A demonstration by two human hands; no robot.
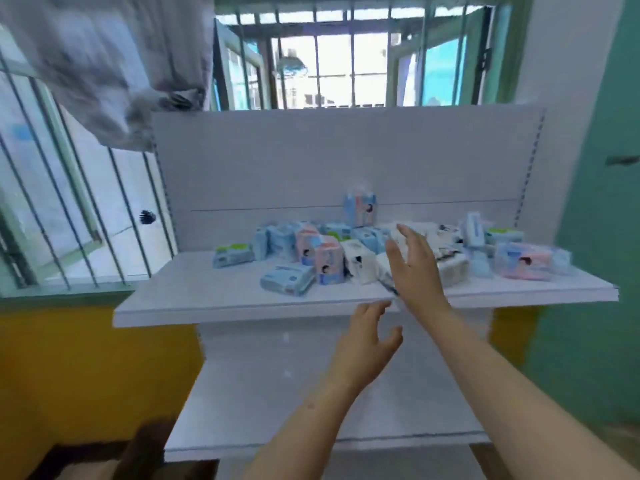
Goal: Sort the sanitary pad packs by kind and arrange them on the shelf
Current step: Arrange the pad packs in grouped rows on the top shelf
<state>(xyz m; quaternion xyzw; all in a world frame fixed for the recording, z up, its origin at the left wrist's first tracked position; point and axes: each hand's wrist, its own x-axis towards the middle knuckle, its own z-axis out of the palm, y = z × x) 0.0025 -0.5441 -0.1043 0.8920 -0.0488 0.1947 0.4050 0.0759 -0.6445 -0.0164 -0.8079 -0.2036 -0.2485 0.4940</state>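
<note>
Presently both hands are empty and reaching forward — neither holds a pack. Nearest, the left hand [367, 336] hangs below and just short of the front edge of the shelf [207, 299], fingers loosely spread, thumb out to the right. Beyond and slightly right of it, the right hand [410, 263] is raised over the shelf, palm turned leftward, fingers straight and parted; it appears poised to take a pack, though blur hides whether a fingertip touches anything. Directly past that hand lies the unsorted heap of sanitary pad packs [360, 251] — blue, pink-and-blue, white and green-topped kinds mixed, some flat, some on edge. That jumble suggests sorting has barely begun. Left of both hands the shelf surface carries one green-topped pack [232, 255] apart from the heap. Farthest, one pink-and-blue pack [360, 209] stands upright against the back panel [277, 161].
</note>
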